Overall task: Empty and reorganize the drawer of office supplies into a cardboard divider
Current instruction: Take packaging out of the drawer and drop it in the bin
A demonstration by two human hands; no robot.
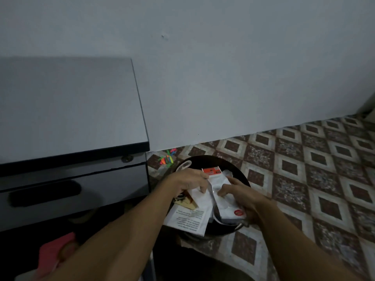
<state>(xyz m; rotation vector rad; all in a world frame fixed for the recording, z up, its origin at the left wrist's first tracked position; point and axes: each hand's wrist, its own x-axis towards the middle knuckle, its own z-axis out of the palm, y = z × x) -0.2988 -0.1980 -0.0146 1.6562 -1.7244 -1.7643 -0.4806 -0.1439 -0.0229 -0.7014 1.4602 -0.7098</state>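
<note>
Near edge: a blurred pink object (54, 254) sits low, left of the forearms; I can't identify it.

Both forearms reach forward over a round black bin (244, 179) on the tiled floor (304, 169). Its rim rings the fingers, and there is open floor to their right.

Left hand (186, 181): fingers (203, 188) curled down, pinching the top of a printed sheet (188, 218) that overhangs the bin's near rim.

Right hand (241, 196): fingers (223, 192) curled onto a white packet (218, 180) with a red label at its far end. I can't tell the grip underneath.

Left of the fingers the counter (67, 106) walls off that side, and its drawer (113, 183) front sits closed.

Beyond the fingers, coloured bits (167, 158) lie on the floor by the wall (223, 78).
</note>
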